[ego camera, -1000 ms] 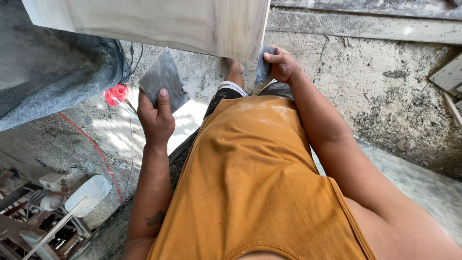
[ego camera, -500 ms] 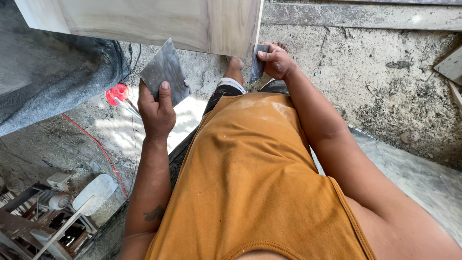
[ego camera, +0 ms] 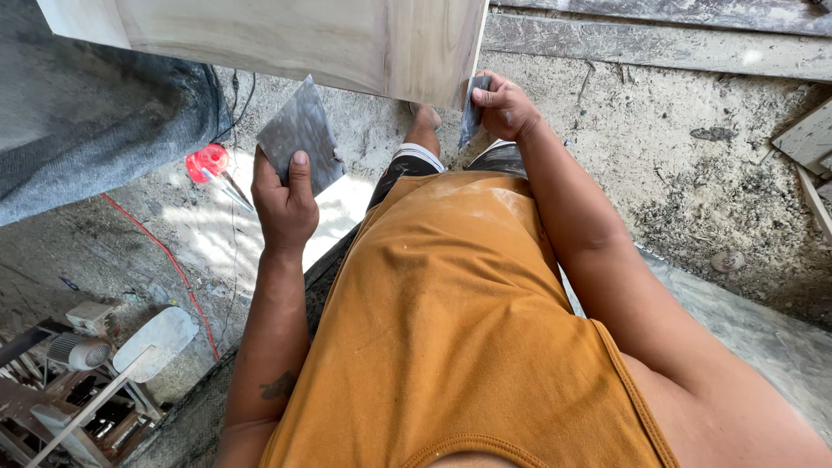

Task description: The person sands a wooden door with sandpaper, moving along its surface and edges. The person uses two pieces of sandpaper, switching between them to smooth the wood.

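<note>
At the lower corner of the pale wooden panel (ego camera: pixel 286 39), the right hand (ego camera: pixel 507 108) pinches a folded grey abrasive sheet (ego camera: pixel 474 108), probably sandpaper, and has shifted slightly along the edge. The left hand (ego camera: pixel 284 204) stays closed on a larger grey sheet (ego camera: pixel 299 134), held clear.

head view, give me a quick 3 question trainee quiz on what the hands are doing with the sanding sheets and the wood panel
1. True or false: the left hand holds a grey sheet clear of the wood panel.
2. Where does the right hand press its folded grey sheet? A) the panel's corner edge B) the floor C) the orange shirt
3. Fill in: a red disc lies on the ____.

Key: 1 true; 2 A; 3 floor
</note>
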